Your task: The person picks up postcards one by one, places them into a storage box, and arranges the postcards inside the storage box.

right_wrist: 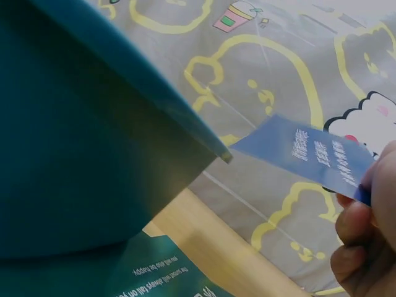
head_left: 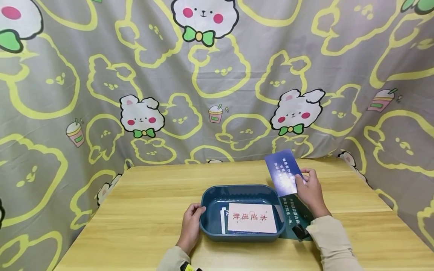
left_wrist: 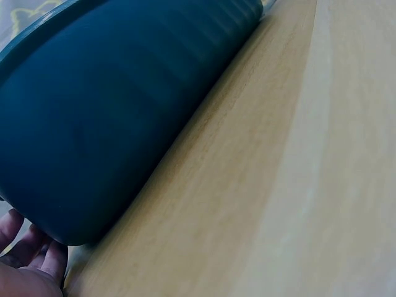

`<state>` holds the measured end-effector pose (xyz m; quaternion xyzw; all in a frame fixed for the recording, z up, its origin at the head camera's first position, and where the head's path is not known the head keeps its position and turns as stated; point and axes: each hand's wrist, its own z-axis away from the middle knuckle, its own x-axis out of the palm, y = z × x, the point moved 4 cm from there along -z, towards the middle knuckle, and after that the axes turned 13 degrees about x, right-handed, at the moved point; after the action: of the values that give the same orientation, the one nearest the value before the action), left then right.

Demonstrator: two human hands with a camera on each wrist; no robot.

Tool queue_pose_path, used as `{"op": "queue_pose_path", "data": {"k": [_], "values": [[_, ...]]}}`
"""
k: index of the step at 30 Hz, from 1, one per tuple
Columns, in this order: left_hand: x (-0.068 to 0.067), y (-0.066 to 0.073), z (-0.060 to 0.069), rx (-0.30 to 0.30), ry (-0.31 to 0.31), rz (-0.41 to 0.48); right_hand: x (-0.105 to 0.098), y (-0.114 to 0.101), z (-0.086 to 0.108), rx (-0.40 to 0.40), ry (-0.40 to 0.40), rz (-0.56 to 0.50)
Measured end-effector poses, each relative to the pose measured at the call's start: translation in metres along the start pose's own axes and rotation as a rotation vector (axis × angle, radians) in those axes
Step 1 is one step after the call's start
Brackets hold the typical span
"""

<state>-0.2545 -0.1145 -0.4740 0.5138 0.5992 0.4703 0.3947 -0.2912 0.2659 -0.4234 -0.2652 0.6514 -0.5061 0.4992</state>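
A dark teal plastic tub (head_left: pixel 211 195) stands on the table, and my left hand (head_left: pixel 191 226) grips its left end, thumb over the rim. In the left wrist view the fingers (left_wrist: pixel 54 260) touch the tub's outer wall (left_wrist: pixel 99 124). Above the tub's right end, my right hand (head_left: pixel 310 192) pinches a blue card (head_left: pixel 283 169) with white characters by its edge. Inside the tub lie several cards, with a pale pink card (head_left: pixel 252 222) bearing red characters on top. A dark green card (head_left: pixel 289 210) with white writing lies on the table at the tub's right, partly hidden by the tub and my right hand.
The wood-grain table (head_left: pixel 145 210) extends to both sides of the tub. A grey cloth (head_left: pixel 237 82) with cartoon bears and rabbits hangs behind it and along both sides. Black bands show on both wrists.
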Motion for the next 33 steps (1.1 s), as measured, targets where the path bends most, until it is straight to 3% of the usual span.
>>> {"op": "queue_pose_path", "data": {"k": [9, 15, 28, 33], "values": [[0.001, 0.001, -0.001, 0.011, -0.005, 0.013, 0.005, -0.011, 0.004, -0.041, -0.027, -0.093], [0.001, -0.001, -0.002, 0.006, -0.01, 0.013, 0.012, -0.02, 0.008, -0.111, -0.036, -0.132], [0.0, 0.0, 0.0, 0.005, -0.001, 0.009, 0.028, -0.026, 0.017, -0.192, -0.188, -0.24], [-0.001, 0.0, 0.001, 0.003, 0.004, 0.009, 0.034, -0.029, 0.021, -0.237, -0.246, -0.219]]}}
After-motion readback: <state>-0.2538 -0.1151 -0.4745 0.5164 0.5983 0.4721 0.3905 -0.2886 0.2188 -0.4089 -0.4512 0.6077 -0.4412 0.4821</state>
